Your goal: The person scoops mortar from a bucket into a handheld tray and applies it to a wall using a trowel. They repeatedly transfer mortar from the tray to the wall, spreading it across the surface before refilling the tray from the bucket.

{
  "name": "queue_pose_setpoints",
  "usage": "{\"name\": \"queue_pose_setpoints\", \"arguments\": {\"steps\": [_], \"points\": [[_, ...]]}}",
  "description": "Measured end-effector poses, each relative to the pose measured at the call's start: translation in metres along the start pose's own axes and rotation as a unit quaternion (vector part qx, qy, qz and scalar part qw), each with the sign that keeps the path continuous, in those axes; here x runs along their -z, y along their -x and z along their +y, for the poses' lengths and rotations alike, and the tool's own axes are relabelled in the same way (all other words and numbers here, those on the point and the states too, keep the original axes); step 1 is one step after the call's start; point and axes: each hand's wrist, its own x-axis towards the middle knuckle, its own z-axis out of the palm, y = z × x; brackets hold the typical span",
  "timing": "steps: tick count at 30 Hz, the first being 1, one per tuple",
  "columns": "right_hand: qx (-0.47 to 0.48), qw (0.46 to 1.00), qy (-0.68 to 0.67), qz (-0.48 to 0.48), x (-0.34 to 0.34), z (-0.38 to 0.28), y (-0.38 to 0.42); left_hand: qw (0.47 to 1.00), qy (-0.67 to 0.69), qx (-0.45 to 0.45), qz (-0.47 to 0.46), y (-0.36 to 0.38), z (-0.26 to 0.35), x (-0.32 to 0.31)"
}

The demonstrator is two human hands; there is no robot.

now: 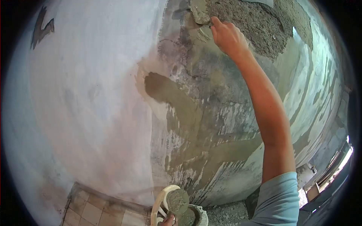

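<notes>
A building site or a building under repair, it seems; whether home or otherwise cannot be told. A pale painted wall [102,94] gives way to a bare grey stretch [222,86] streaked with damp-looking smears, with thick rough mortar [256,30] spread above. Below stands a white bucket [204,218] of grey mix, beside loose rubble [230,213] on the ground. Square tiles [91,213] show at lower left, and daylight enters through a gap [342,162] far right.

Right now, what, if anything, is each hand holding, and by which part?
The right hand grips a trowel at its handle end. The left hand is cut off by the frame; its hold is unclear.
</notes>
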Motion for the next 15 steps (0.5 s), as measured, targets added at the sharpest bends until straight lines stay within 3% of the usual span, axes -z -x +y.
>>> {"name": "queue_pose_setpoints", "arguments": {"steps": [1, 4, 7, 10, 11, 15], "points": [[0.011, 1.0, 0.01, -0.006, -0.003, 0.002, 0.002, 1.0, 0.027, 0.008, -0.008, -0.002, -0.001, 0.0], [0.062, 0.997, 0.011, 0.034, -0.005, 0.009, 0.024, 0.993, -0.111, -0.032, -0.019, 0.006, 0.004, -0.016], [0.088, 0.995, 0.029, 0.036, -0.007, 0.011, 0.051, 0.996, -0.07, 0.044, -0.024, 0.044, 0.028, -0.057], [0.081, 0.996, 0.043, 0.002, -0.006, 0.016, 0.074, 0.994, -0.081, 0.066, -0.041, 0.007, 0.006, -0.032], [0.08, 0.996, 0.045, -0.009, -0.005, 0.019, 0.083, 0.979, -0.181, -0.057, -0.069, 0.003, -0.008, -0.018], [0.081, 0.994, 0.047, -0.048, 0.005, 0.035, 0.125, 0.936, -0.282, -0.211, 0.013, -0.017, -0.046, 0.007]]}}
